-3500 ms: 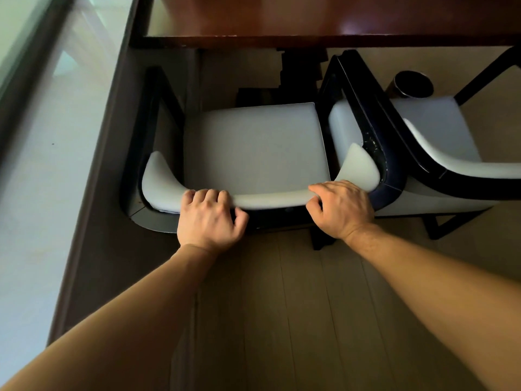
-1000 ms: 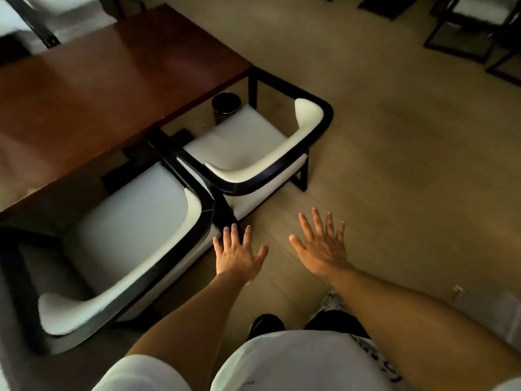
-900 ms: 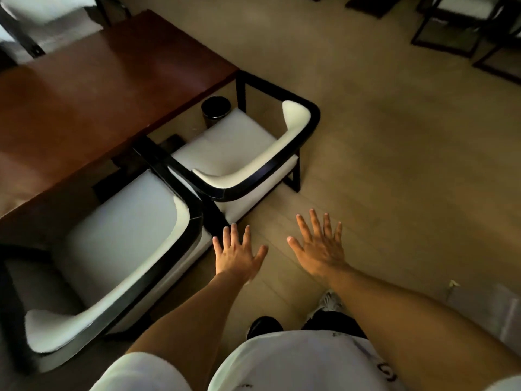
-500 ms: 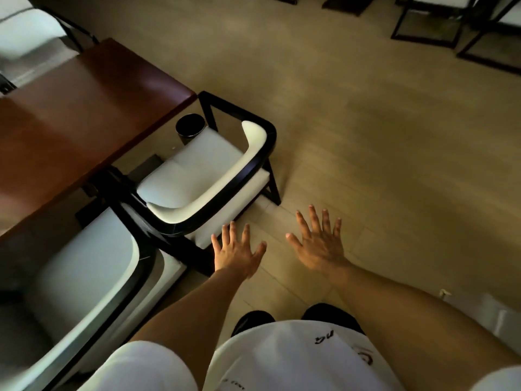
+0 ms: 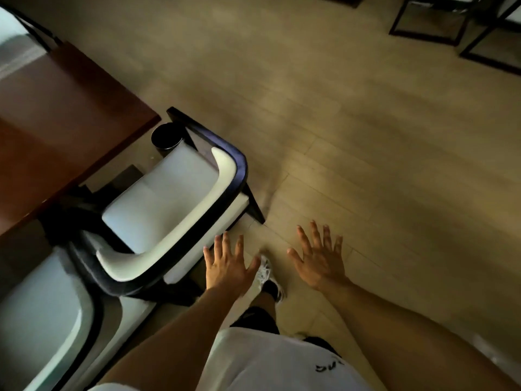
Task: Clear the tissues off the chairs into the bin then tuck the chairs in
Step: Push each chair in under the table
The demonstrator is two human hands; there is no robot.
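Two white-cushioned chairs with black frames stand at a dark red-brown table (image 5: 64, 119). The right chair (image 5: 169, 198) sits angled at the table's corner, its seat bare. The left chair (image 5: 36, 314) is at the lower left, partly cut off by the frame edge. A black round bin (image 5: 166, 135) stands on the floor beyond the right chair, by the table corner. My left hand (image 5: 228, 266) hovers open, fingers spread, just right of the right chair's backrest without touching it. My right hand (image 5: 318, 258) is open over the floor. No tissue is visible.
Pale wooden floor (image 5: 366, 136) spreads to the right. Black chair frames (image 5: 428, 26) stand at the top right. Another white chair (image 5: 14, 32) shows at the top left behind the table. My shoe (image 5: 267, 275) is on the floor between my hands.
Both hands let go of the left chair's backrest and spread open. The view has swung right along the table, and I have stepped toward the right chair.
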